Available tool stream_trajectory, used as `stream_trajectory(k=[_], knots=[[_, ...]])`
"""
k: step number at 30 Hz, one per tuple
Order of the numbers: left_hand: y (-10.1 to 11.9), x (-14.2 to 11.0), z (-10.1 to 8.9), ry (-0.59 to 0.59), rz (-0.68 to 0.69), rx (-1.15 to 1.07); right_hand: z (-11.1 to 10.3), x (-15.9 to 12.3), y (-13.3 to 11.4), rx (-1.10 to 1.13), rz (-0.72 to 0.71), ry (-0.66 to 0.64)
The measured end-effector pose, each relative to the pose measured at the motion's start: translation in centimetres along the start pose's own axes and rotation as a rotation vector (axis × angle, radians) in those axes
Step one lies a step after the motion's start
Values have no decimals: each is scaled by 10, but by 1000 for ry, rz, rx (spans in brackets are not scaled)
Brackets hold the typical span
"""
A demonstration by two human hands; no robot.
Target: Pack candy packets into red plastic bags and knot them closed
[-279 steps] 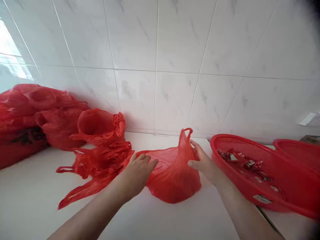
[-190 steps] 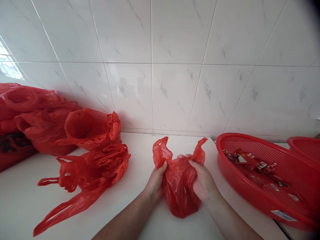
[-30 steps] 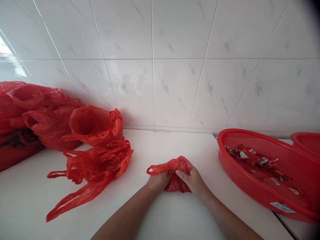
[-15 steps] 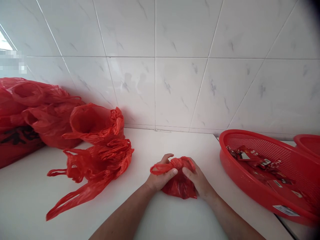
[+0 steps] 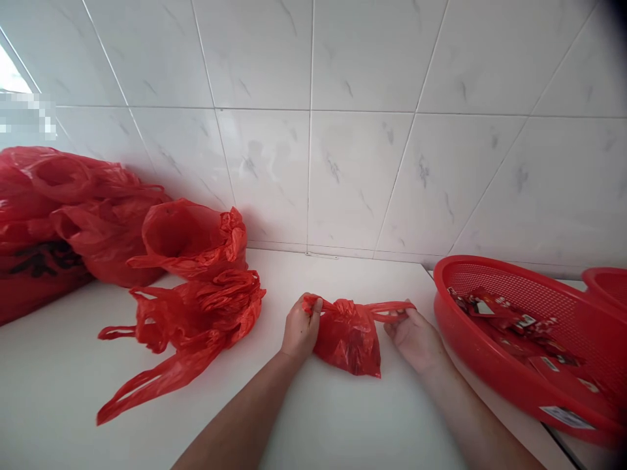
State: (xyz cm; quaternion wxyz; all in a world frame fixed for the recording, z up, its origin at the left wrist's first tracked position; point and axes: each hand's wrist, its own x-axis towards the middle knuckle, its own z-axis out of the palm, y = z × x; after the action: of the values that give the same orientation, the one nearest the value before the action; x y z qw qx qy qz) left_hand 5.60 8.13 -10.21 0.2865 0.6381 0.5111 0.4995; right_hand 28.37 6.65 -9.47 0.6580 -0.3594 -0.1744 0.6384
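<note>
A small red plastic bag lies bunched on the white counter in front of me, its two handles knotted together at the top. My left hand pinches the left handle end. My right hand pinches the right handle end, which stretches out taut to the right. Both hands are closed on the handles and held apart on either side of the bag.
A loose heap of empty red bags lies to the left, with fuller red bags behind against the tiled wall. A red mesh basket holding several small red packets stands at the right, a second basket behind it.
The hands, which were gathered over the bag's top working the handles, have drawn apart sideways, pulling the two handle ends out and tightening the knot.
</note>
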Motion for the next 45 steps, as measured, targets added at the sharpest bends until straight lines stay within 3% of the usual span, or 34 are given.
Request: stream_trajectory(k=[2, 5, 9, 14, 17, 23, 26, 29, 32, 36, 45], knots=[[-4, 5, -5, 44, 30, 130, -2, 2, 0, -17, -4, 92], [-12, 11, -13, 118, -51, 156, -7, 5, 1, -46, 3, 182], [-23, 14, -18, 159, -153, 64, -12, 8, 1, -77, 24, 213], [-23, 14, -16, 133, -168, 20, -15, 9, -1, -118, 3, 207], [-14, 12, -13, 104, -154, -105, -11, 6, -5, -186, 27, 122], [0, 4, -2, -71, -244, -678, 2, -10, -12, -205, 43, -150], [1, 1, 2, -108, -306, -906, 5, -13, -5, -248, 2, -223], [-1, 0, 5, -150, -362, -1018, 4, -11, 7, -436, 23, -283], [-4, 0, 7, -198, -386, -968, 4, -9, 18, -547, 1, -334], [-8, -2, 12, -220, -357, -861, 10, -11, 22, -479, -61, -324], [5, -4, 11, -220, -423, -573, 18, -17, 19, -306, 30, -237]])
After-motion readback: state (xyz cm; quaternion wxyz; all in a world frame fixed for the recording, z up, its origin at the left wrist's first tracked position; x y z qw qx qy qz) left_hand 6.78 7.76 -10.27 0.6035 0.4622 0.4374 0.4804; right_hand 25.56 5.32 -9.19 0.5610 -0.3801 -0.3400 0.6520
